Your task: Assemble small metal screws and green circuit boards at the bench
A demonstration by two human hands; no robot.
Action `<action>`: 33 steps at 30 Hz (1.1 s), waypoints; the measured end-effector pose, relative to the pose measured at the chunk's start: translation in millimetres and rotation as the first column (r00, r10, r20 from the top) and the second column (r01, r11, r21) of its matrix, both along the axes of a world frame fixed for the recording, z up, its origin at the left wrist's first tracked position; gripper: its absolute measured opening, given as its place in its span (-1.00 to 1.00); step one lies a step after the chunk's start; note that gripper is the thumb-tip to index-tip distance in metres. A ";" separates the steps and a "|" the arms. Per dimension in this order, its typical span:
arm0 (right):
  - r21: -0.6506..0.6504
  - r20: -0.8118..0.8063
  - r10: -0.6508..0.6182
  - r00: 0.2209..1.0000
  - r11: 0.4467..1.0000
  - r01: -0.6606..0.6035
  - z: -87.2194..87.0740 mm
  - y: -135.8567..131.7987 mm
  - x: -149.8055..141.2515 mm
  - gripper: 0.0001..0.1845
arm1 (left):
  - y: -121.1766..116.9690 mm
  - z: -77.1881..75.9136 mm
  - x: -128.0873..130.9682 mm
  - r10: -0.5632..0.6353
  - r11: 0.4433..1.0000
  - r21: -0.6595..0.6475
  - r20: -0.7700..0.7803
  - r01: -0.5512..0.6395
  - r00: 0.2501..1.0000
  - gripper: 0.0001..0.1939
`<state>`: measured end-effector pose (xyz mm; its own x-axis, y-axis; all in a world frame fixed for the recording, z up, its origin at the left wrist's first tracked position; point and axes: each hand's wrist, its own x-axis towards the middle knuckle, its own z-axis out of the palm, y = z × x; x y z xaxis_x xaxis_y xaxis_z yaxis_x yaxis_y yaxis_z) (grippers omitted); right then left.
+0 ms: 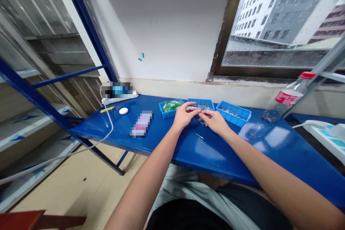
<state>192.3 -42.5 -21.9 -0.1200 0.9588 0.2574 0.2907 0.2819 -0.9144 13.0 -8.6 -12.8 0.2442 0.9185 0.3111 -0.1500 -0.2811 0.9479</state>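
My left hand (184, 114) and my right hand (215, 120) meet over the blue table (151, 140), fingertips pinched together on something small and thin that I cannot make out. Just behind them stand three small blue trays: a left tray (170, 108) with green pieces, a middle tray (201, 104) with small metal parts, and a right tray (234, 112) with thin metal parts. A thin metal pin (199, 136) lies on the table in front of my hands, and another pin (200, 122) lies between them.
A clear plastic bottle (285, 97) with a red cap leans at the right. A white power strip (120, 97) with a cable, a yellow pen (107, 109) and a white oval object (123, 110) lie at the left. Blue metal shelving (40, 104) stands left, a window behind.
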 end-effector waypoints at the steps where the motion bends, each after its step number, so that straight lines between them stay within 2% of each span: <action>1: -0.002 -0.014 -0.005 1.000 1.000 0.005 -0.8 0.7 0.7 -0.55 | -0.3 0.0 0.1 -0.019 1.000 -0.005 0.003 0.019 1.000 -0.43; 6: -0.023 -0.093 -0.030 0.995 0.999 0.028 -4.2 3.7 1.6 -0.58 | -0.9 -0.7 2.7 -0.060 0.998 0.016 -0.008 0.060 0.998 -0.47; 10: -0.041 -0.246 -0.105 0.964 0.994 0.098 -2.3 5.4 -0.7 -0.57 | 1.7 -4.2 5.1 0.044 0.995 0.089 -0.051 -0.039 0.998 -0.63; 12: -0.077 -0.412 -0.172 0.895 0.985 0.153 0.5 6.7 -0.2 -0.58 | 3.5 -6.3 5.3 0.106 0.990 0.105 -0.098 -0.096 0.990 -0.68; 15: -0.150 -0.635 -0.281 0.720 0.958 0.243 4.3 9.9 6.6 -0.64 | 4.9 -7.8 4.5 0.149 0.986 0.092 -0.141 -0.136 0.979 -0.71; 17: -0.221 -0.704 -0.349 0.618 0.935 0.276 5.3 12.3 14.2 -0.71 | 4.5 -7.2 3.8 0.157 0.986 0.081 -0.154 -0.146 0.976 -0.71; 19: -0.308 -0.707 -0.392 0.589 0.920 0.242 5.2 13.7 20.9 -0.75 | 3.2 -5.7 3.3 0.154 0.987 0.074 -0.158 -0.144 0.975 -0.72; 21: -0.336 -0.653 -0.379 0.656 0.921 0.198 4.6 12.9 23.5 -0.74 | 1.7 -4.1 3.1 0.153 0.987 0.068 -0.155 -0.144 0.976 -0.73; 23: -0.266 -0.515 -0.303 0.802 0.946 0.187 4.0 9.6 20.5 -0.72 | 0.5 -2.9 2.7 0.156 0.987 0.063 -0.141 -0.148 0.978 -0.74; 25: -0.089 -0.248 -0.200 0.948 0.979 0.183 3.3 4.8 13.3 -0.72 | 0.1 -2.3 2.3 0.160 0.986 0.064 -0.118 -0.153 0.980 -0.74; 26: 0.038 -0.074 -0.150 0.986 0.988 0.153 2.6 2.4 9.0 -0.74 | 0.1 -2.3 2.0 0.162 0.986 0.065 -0.107 -0.156 0.981 -0.74; 27: 0.181 0.096 -0.116 0.989 0.979 0.098 1.7 0.4 4.7 -0.77 | 0.2 -2.3 1.7 0.167 0.985 0.066 -0.097 -0.161 0.981 -0.73; 29: 0.376 0.365 -0.054 0.930 0.922 -0.094 -1.0 -1.8 -2.3 -0.81 | 0.7 -2.6 1.2 0.181 0.982 0.065 -0.085 -0.176 0.980 -0.71; 31: 0.434 0.520 -0.009 0.854 0.864 -0.256 -4.8 -1.0 -5.9 -0.78 | 1.2 -3.0 1.0 0.192 0.980 0.064 -0.081 -0.187 0.978 -0.70; 33: 0.429 0.599 0.019 0.801 0.837 -0.341 -9.0 2.1 -5.9 -0.74 | 1.5 -3.1 1.2 0.193 0.980 0.065 -0.082 -0.188 0.978 -0.69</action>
